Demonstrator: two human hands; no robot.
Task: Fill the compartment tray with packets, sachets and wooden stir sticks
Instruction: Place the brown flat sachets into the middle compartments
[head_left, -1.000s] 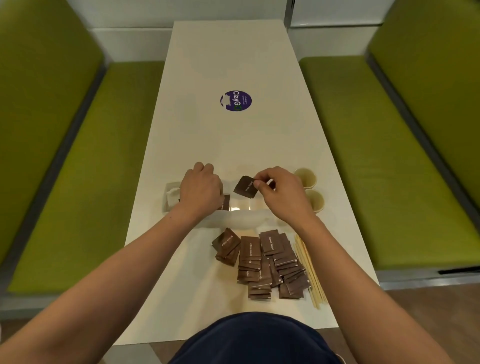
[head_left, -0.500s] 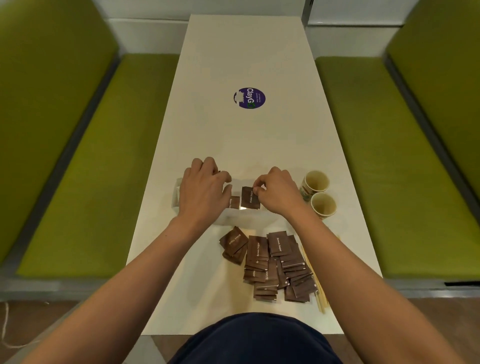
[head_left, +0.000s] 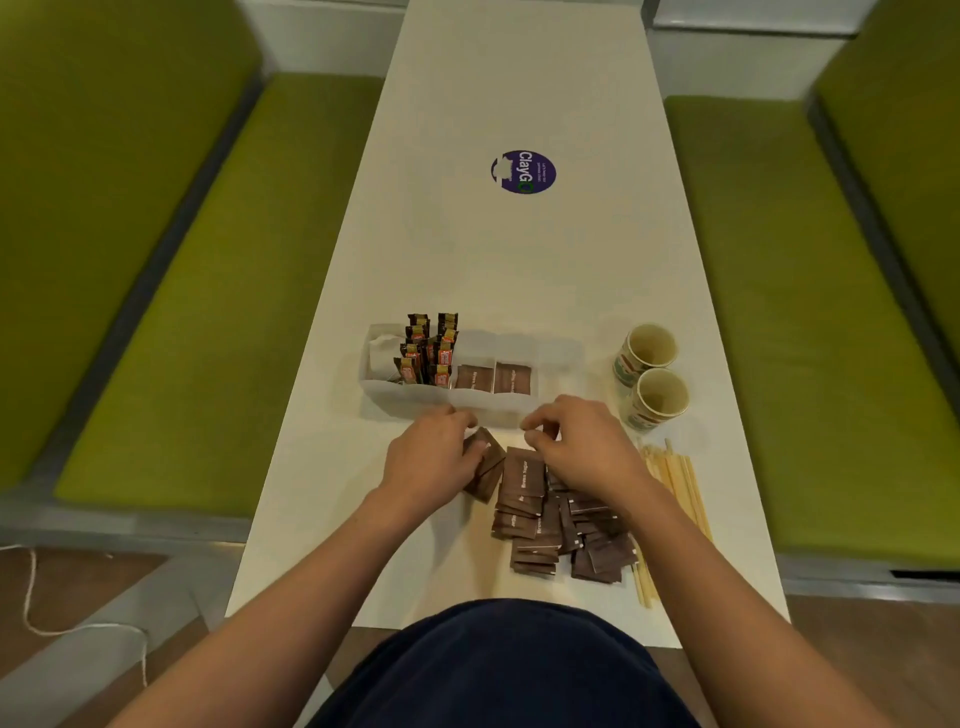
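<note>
Head view looks down a long white table (head_left: 519, 260) that runs away between two green benches, one on the left (head_left: 208, 286) and one on the right (head_left: 779, 312), each with a green backrest. A round purple sticker (head_left: 523, 172) sits flat on the tabletop farther out. At the far end there is a pale wall ledge. The floor (head_left: 78, 587) is brown wood, and a white cord (head_left: 31, 597) loops across it at the lower left.

The tray (head_left: 415, 402) lies crosswise on the table just beyond the hands. Its leftmost compartment holds something white that I cannot make out. Next to that, dark sachets (head_left: 428, 348) stand upright, and the two compartments after them each hold a brown packet (head_left: 474, 378). Two paper cups (head_left: 652, 345) stand near the tray's right end.

A pile (head_left: 545, 525) of brown packets is spread on the table between the tray and the person's dark blue lap. The sticks (head_left: 680, 478) lie along its right side, partly under the right forearm.

The hands are close together but not touching. The left hand (head_left: 428, 460) grips a small stack (head_left: 485, 470) at the pile's left edge, with the thumb on top. The right hand (head_left: 587, 444) curls its fingers over the pile's far edge, and I cannot tell whether it has hold of a packet.
</note>
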